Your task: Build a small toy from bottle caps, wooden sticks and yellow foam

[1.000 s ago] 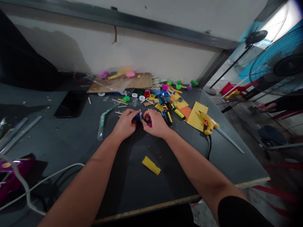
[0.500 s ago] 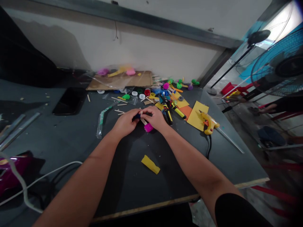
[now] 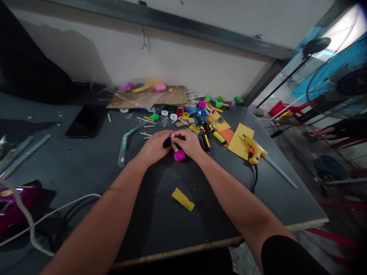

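Note:
Both of my hands meet at the middle of a dark table (image 3: pixel 160 229). My left hand (image 3: pixel 153 147) is closed on a small dark blue piece (image 3: pixel 166 142). My right hand (image 3: pixel 189 143) pinches the top of a thin wooden stick (image 3: pixel 174 146) that leans between the hands. A magenta bottle cap (image 3: pixel 179 155) sits at the lower end of the stick, below my right hand. How the cap, stick and blue piece join is hidden by my fingers.
Behind the hands lie coloured bottle caps (image 3: pixel 179 111), sticks, markers (image 3: pixel 215 134) and yellow and orange sheets (image 3: pixel 240 140). A yellow glue gun (image 3: pixel 254 149) with its black cord lies right. A yellow scrap (image 3: pixel 182 199) lies nearer me. A black phone (image 3: pixel 86 121) and cardboard (image 3: pixel 149 96) lie left and behind.
My right hand has drawn back off the magenta cap, which now shows fully below it. Both hands stay together on the stick and blue piece.

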Tool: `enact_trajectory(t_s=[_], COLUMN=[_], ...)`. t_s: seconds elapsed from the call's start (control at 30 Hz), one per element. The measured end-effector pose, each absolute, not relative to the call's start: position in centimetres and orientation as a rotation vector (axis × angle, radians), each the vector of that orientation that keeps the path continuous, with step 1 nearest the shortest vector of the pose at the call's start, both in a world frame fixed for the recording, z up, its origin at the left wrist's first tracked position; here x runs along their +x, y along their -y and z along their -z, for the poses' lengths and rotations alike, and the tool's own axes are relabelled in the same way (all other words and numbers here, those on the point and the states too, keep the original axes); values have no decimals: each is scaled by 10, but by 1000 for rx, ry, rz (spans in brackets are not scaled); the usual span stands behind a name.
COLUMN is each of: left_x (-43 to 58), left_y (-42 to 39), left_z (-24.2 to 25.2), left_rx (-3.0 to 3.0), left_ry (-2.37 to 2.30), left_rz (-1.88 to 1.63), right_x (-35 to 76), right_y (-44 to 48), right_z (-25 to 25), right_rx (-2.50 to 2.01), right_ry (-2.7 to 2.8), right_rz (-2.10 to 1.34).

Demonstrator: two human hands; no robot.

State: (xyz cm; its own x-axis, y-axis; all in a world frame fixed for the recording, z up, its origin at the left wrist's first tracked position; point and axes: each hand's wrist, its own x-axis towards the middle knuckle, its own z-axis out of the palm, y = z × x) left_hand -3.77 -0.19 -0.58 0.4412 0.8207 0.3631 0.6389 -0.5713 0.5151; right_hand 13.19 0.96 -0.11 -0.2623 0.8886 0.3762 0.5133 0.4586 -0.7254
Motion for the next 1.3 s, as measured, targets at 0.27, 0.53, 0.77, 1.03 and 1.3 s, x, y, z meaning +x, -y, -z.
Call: enact_trajectory(t_s=[0.27, 0.53, 0.77, 1.03, 1.3], left_x=[-38, -38, -39, -42, -46], left_y=[2, 2, 1, 3, 4], left_z=[8, 6, 7, 7, 5], left_rx=[2361, 2293, 2302, 2324, 2292], left_ry=[-1287, -1324, -1315, -1303, -1321], left_rz=[-842, -789, -805, -835, -909], right_x=[131, 130, 130, 141, 157], right_y=[-9, -8, -8, 2, 3], right_z=[2, 0, 2, -21, -40], right_rx=[-1178, -1174, -1166, -1305, -1550], right_ry=[1941, 1932, 1939, 1962, 2479], right_rz=[-566, -575, -575, -513, -870])
